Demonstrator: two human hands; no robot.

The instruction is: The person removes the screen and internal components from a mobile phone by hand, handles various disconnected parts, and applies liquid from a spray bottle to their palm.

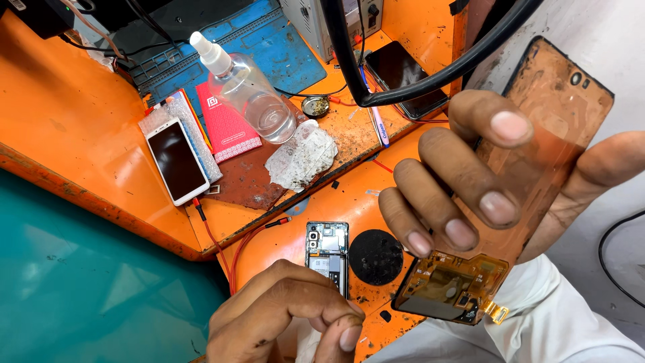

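My right hand (470, 181) holds a copper-backed phone display panel (537, 161) up close to the camera, back side toward me, its flex cable and gold connector (495, 310) hanging at the lower end. My left hand (282, 323) is low in front, its fingertips pinched together on something small and whitish that I cannot make out. Just beyond the left hand, an opened phone body (327, 254) lies on the orange bench with its insides showing, next to a round black pad (375, 256).
On the upper shelf lie a white phone (178, 161), a red booklet (225, 124), a clear squeeze bottle (252, 91), a crumpled wipe (302, 156), a dark phone (403, 74) and a blue mat (269, 40). A thick black hose (403, 91) loops overhead. Red wires (222, 249) trail down.
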